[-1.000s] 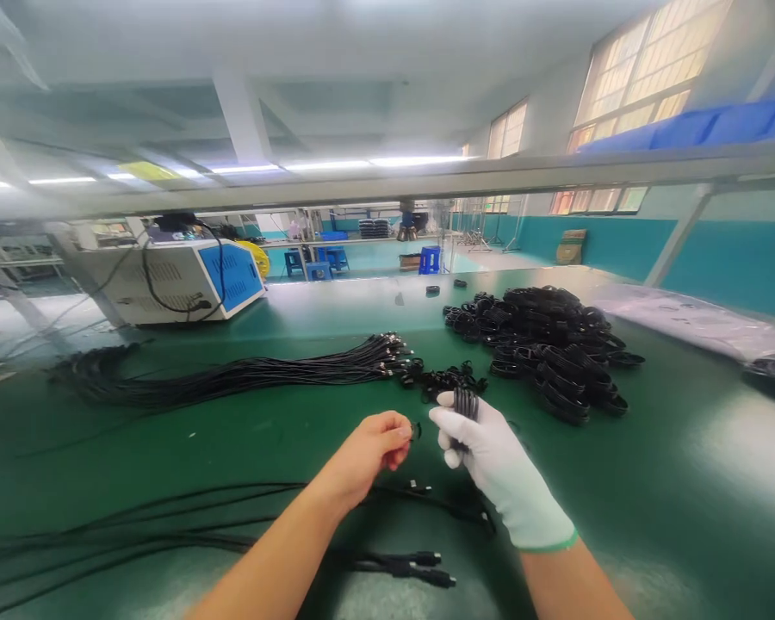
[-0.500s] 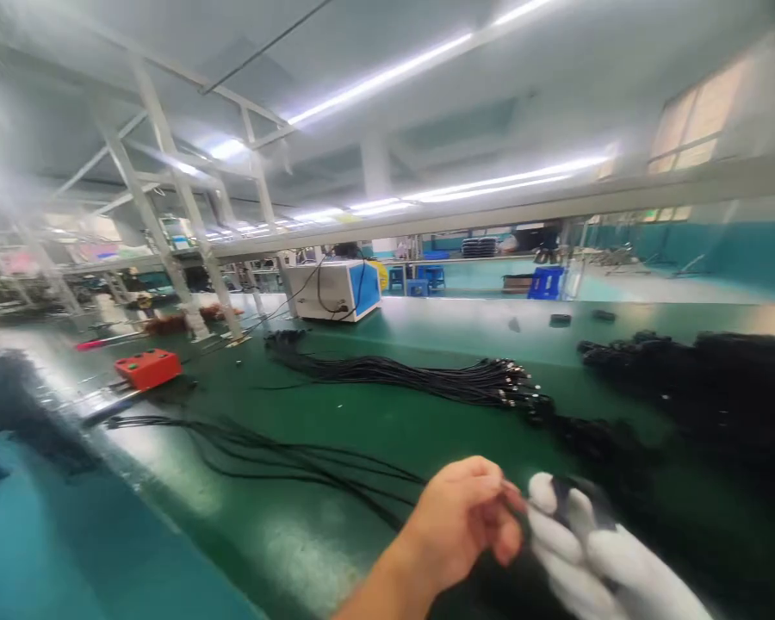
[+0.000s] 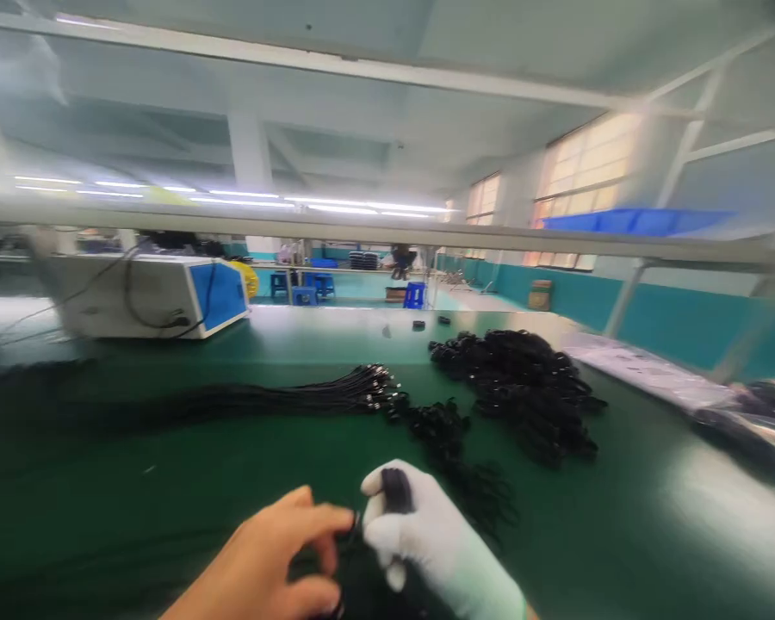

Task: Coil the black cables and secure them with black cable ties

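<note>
My right hand (image 3: pixel 426 538), in a white glove, is closed round a coiled black cable bundle (image 3: pixel 395 489) near the bottom centre. My bare left hand (image 3: pixel 277 564) is beside it, fingers curled and pinching at a black cable end between the two hands; the picture is blurred there. Both hands hover over the green table (image 3: pixel 168 482).
A long bundle of black cables (image 3: pixel 264 400) lies across the table, and a heap of coiled black cables (image 3: pixel 523 387) sits further right. A white and blue machine (image 3: pixel 148 297) stands at back left. Clear plastic bags (image 3: pixel 652 370) lie at the right.
The view swung left and then back to the right. Both hands have stayed together on the coiled cable and now sit lower in the picture.
</note>
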Action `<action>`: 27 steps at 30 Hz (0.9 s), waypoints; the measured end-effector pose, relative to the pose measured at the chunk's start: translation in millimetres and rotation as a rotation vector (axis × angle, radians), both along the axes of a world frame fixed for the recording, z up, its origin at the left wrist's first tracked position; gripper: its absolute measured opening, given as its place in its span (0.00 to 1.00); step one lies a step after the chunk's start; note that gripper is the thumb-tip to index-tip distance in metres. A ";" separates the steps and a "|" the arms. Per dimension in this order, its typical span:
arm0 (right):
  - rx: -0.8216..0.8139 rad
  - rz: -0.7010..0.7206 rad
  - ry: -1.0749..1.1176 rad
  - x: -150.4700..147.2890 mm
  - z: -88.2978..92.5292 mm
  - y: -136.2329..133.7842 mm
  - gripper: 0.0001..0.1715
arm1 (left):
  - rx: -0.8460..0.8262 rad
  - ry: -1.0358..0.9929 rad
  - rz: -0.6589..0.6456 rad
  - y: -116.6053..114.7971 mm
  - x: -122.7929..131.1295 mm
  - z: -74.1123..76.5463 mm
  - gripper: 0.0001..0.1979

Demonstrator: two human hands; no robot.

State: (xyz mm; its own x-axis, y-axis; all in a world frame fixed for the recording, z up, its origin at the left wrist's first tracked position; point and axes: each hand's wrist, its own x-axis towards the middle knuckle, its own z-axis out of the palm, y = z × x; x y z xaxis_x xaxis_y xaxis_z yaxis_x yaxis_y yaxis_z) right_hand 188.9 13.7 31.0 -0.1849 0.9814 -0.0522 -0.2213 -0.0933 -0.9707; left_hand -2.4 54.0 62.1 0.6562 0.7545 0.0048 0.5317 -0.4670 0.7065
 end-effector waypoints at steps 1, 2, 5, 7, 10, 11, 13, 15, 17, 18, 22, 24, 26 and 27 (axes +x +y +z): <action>0.006 0.028 0.001 0.4 -3.4 1.2 0.24 | -0.010 -0.008 0.008 -0.7 2.2 2.5 0.24; 0.005 0.070 -0.010 0.7 -6.4 1.9 0.26 | -0.020 -0.032 0.009 -0.9 4.2 4.0 0.28; -0.040 0.170 -0.109 -0.4 -13.9 2.0 0.32 | -0.084 -0.109 -0.030 -1.7 8.8 3.2 0.32; -0.082 0.166 -0.238 -4.0 -18.6 1.1 0.37 | -0.107 -0.100 -0.054 -5.6 12.0 0.7 0.32; -0.104 0.118 -0.390 -12.3 -25.8 1.7 0.41 | -0.071 -0.014 -0.042 -14.2 18.6 -1.6 0.32; -0.096 0.095 -0.413 -15.2 -28.0 2.8 0.41 | -0.043 0.026 -0.036 -16.4 21.1 -1.6 0.31; -0.065 0.037 -0.452 -20.4 -31.0 5.0 0.39 | 0.033 0.123 -0.027 -17.3 25.1 -0.4 0.28; -0.028 -0.022 -0.488 -23.8 -31.0 5.6 0.38 | 0.091 0.238 -0.021 -11.8 26.3 2.0 0.25; 0.033 -0.067 -0.533 -25.1 -26.7 3.3 0.40 | 0.041 0.322 -0.056 -0.6 23.5 3.6 0.23; 0.068 -0.085 -0.570 -24.9 -23.0 1.4 0.40 | -0.028 0.331 -0.094 5.8 20.9 3.5 0.20; 0.202 -0.133 -0.623 -18.6 -7.1 -7.4 0.17 | -0.204 0.138 -0.187 21.1 11.3 -7.7 0.09; 0.183 0.008 -0.366 -12.2 -5.1 -10.4 0.15 | -0.196 0.076 -0.148 18.3 9.6 -17.3 0.12; 0.128 0.216 -0.015 -5.4 -8.5 -11.8 0.22 | -0.277 0.033 -0.114 11.0 8.5 -23.6 0.11; 0.113 0.285 0.128 -2.7 -11.4 -11.9 0.24 | -0.348 -0.030 -0.090 6.7 7.7 -24.3 0.09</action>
State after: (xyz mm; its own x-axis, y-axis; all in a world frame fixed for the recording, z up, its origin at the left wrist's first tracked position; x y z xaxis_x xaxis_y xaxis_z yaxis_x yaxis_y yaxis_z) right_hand 186.3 1.9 19.6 -0.4511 0.8873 0.0956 -0.3225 -0.0622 -0.9445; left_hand 5.3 60.7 37.7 0.7235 0.6537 -0.2217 0.4757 -0.2396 0.8463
